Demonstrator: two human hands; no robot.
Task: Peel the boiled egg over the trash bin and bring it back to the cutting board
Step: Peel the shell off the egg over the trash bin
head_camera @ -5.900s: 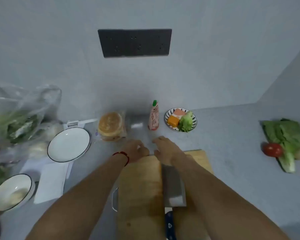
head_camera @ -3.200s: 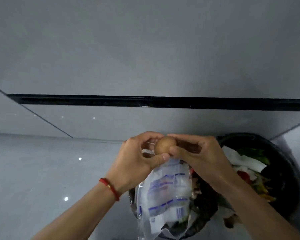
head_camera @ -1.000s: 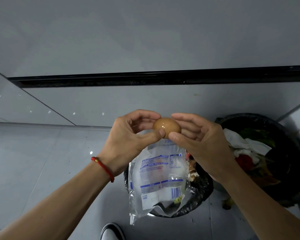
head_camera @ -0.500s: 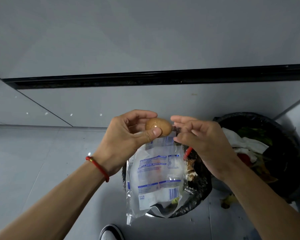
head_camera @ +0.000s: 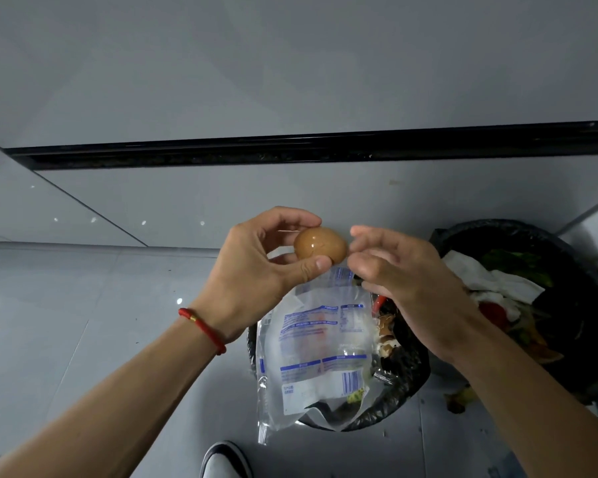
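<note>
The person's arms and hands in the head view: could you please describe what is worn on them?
Both forearms are bare, with no sleeves in view. The left hand has a thin red cord bracelet with a small gold bead around the wrist. The right hand wears nothing: no ring, watch, glove or band shows on it or its wrist.

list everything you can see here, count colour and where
egg: 1, glossy brown, held above the nearer bin
nearer trash bin: 1, black liner, on the floor below the hands
clear plastic bag: 1, transparent with blue print, hanging over that bin's near rim
farther trash bin: 1, black, right, holding white paper and vegetable scraps
shoe: 1, dark with white toe, bottom edge
bracelet: 1, red, left wrist
left hand: 1, gripping the egg
right hand: 1, fingertips at the egg's right end
</note>
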